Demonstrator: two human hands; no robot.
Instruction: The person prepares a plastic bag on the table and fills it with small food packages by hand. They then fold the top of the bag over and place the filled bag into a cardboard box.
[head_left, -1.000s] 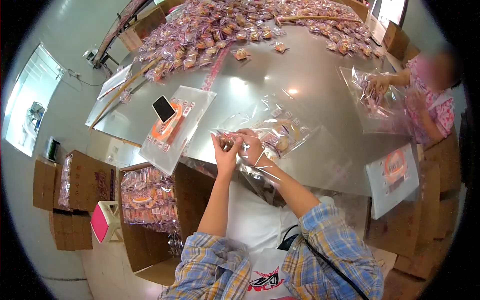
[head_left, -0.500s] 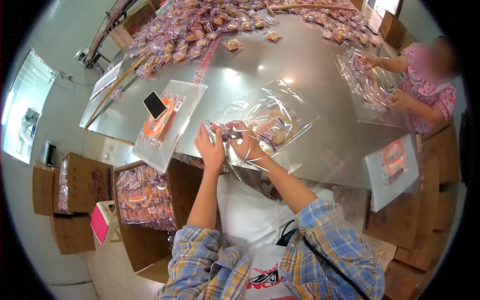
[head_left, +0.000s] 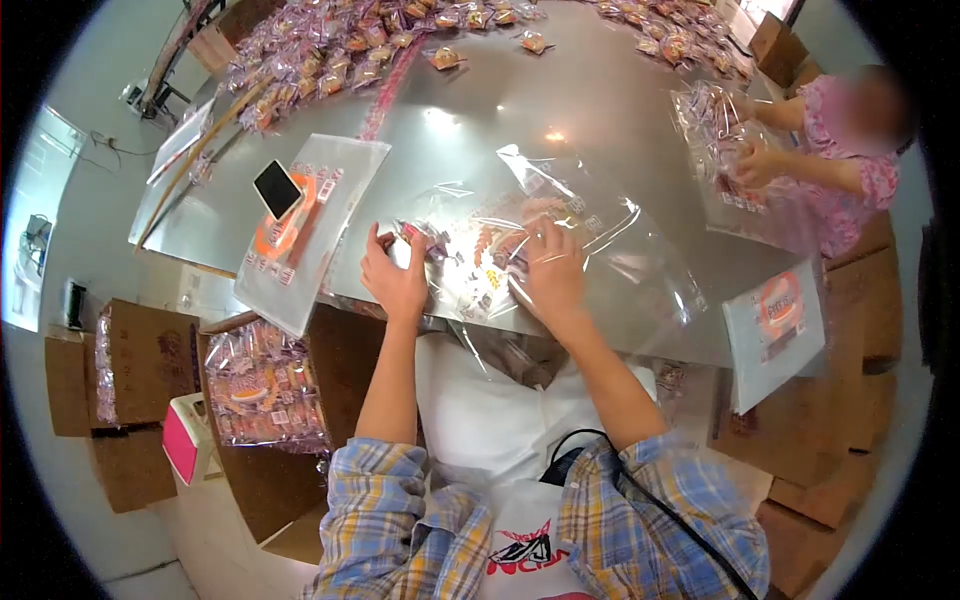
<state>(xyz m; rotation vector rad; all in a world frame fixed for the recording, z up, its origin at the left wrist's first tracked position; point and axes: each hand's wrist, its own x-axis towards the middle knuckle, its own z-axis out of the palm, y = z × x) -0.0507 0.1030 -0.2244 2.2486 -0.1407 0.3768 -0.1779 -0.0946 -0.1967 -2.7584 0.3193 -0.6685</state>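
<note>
A large clear plastic bag (head_left: 640, 255) with orange print lies in front of me on the metal table, glare running across it. Several wrapped snacks (head_left: 510, 245) show through its film. At its left side my left hand (head_left: 393, 280) is curved with thumb and forefinger apart, the thumb close to a small wrapped snack (head_left: 425, 238). My right hand (head_left: 555, 270) lies palm down on the wrapped snacks, fingers spread over them. Film reflections blur whether this hand is under or over the plastic.
A phone (head_left: 278, 189) rests on a stack of printed bags (head_left: 340, 170) at left. Behind is a heap of wrapped snacks (head_left: 330, 45). Another stack of bags (head_left: 775, 330) sits at the right edge. A co-worker (head_left: 850, 170) handles a bag. An open carton (head_left: 270, 470) holds packed snacks.
My hands have moved apart. The right one has shifted right onto the snacks in the bag, and the small snack that was between both hands now lies by my left thumb.
</note>
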